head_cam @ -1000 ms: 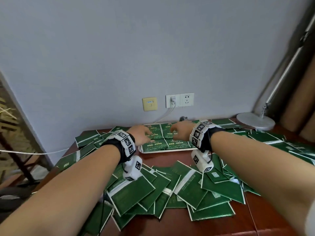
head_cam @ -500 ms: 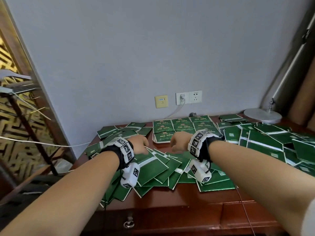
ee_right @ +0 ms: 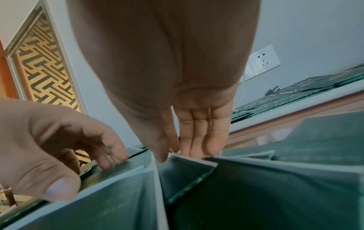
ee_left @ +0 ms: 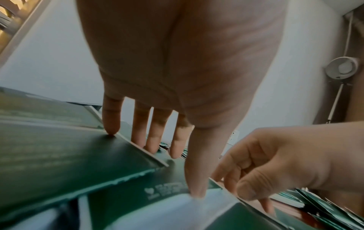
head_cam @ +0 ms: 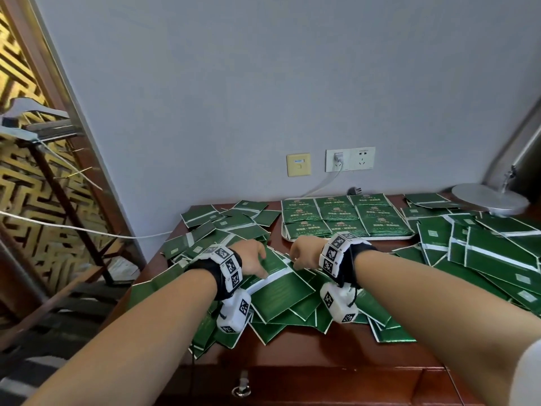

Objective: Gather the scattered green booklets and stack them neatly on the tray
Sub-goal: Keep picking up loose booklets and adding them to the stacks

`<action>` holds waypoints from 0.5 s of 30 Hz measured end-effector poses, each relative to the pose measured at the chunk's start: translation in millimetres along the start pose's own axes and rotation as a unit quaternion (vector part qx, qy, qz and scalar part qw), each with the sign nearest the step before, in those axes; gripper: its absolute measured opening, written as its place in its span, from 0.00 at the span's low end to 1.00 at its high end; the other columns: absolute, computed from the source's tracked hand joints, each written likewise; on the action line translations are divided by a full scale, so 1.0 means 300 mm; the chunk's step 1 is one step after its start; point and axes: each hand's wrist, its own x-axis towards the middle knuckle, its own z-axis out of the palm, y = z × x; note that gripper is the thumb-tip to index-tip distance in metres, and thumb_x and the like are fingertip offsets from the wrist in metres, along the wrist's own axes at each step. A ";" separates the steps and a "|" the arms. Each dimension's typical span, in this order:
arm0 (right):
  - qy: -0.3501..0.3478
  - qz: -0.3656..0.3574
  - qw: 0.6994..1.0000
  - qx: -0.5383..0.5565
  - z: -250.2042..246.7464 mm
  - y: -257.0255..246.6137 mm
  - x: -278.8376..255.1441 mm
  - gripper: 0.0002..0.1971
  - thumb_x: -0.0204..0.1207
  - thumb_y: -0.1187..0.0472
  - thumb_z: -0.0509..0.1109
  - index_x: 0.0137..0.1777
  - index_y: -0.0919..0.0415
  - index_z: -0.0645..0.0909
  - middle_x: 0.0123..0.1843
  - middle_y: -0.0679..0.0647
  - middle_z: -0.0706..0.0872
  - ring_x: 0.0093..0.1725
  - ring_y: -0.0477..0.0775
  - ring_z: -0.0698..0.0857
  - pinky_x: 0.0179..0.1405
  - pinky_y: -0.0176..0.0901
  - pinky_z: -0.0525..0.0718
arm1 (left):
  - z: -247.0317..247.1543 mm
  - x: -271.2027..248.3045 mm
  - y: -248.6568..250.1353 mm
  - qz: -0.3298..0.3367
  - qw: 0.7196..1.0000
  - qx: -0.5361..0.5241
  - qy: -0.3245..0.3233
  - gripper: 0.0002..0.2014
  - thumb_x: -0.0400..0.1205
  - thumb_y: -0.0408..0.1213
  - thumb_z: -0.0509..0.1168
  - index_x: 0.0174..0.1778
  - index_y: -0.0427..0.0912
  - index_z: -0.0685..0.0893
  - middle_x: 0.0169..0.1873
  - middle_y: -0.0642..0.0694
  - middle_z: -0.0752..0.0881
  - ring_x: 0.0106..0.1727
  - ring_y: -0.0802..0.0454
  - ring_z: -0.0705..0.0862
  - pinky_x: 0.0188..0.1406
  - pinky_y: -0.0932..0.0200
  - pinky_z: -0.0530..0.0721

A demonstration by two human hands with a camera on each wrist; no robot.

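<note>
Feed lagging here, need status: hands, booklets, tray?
Left hand open, fingertips on a loose booklet. Right hand open, fingertips at the pile's far edge. Tray holds a tidy grid of booklets; many scattered. Path to tray unobstructed.

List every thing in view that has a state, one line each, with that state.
tray: flat on the desk, filled with booklets laid in neat rows
loose booklets: scattered, overlapping across the desk
white-spined booklet: on top of the near pile, touched by both hands
left hand: fingers straight, tips on the booklet
right hand: fingers straight, tips at its edge
left socket: plug in
right socket: empty
</note>
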 end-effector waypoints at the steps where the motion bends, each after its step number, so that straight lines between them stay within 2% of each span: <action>1: 0.003 0.002 1.000 0.008 0.002 -0.004 0.010 0.19 0.77 0.61 0.72 0.67 0.61 0.83 0.64 0.54 0.86 0.60 0.55 0.85 0.58 0.42 0.82 | 0.003 0.004 -0.001 0.002 1.000 0.000 -0.001 0.30 0.74 0.49 0.76 0.71 0.44 0.78 0.67 0.47 0.82 0.65 0.48 0.80 0.63 0.55 0.78; 5: 0.006 0.010 0.999 0.034 0.012 -0.011 0.050 0.18 0.75 0.62 0.74 0.66 0.62 0.84 0.64 0.55 0.86 0.60 0.54 0.85 0.57 0.40 0.82 | 0.012 0.023 -0.009 0.004 1.000 -0.007 -0.003 0.35 0.71 0.50 0.78 0.73 0.45 0.76 0.67 0.47 0.82 0.65 0.48 0.81 0.61 0.56 0.78; 10: 0.010 0.019 0.997 0.069 0.013 -0.003 0.073 0.18 0.72 0.63 0.77 0.62 0.62 0.86 0.59 0.54 0.89 0.54 0.53 0.87 0.54 0.41 0.84 | 0.011 0.037 -0.013 0.006 1.000 -0.019 -0.003 0.39 0.69 0.48 0.80 0.75 0.46 0.72 0.70 0.46 0.79 0.66 0.47 0.80 0.57 0.58 0.76; 15: 0.020 0.013 0.994 0.103 -0.020 0.005 0.071 0.13 0.72 0.62 0.77 0.56 0.62 0.89 0.52 0.52 0.90 0.47 0.50 0.85 0.50 0.39 0.82 | 0.015 0.043 -0.008 0.001 0.999 -0.047 0.003 0.44 0.68 0.46 0.82 0.78 0.46 0.68 0.73 0.44 0.77 0.69 0.45 0.79 0.65 0.54 0.78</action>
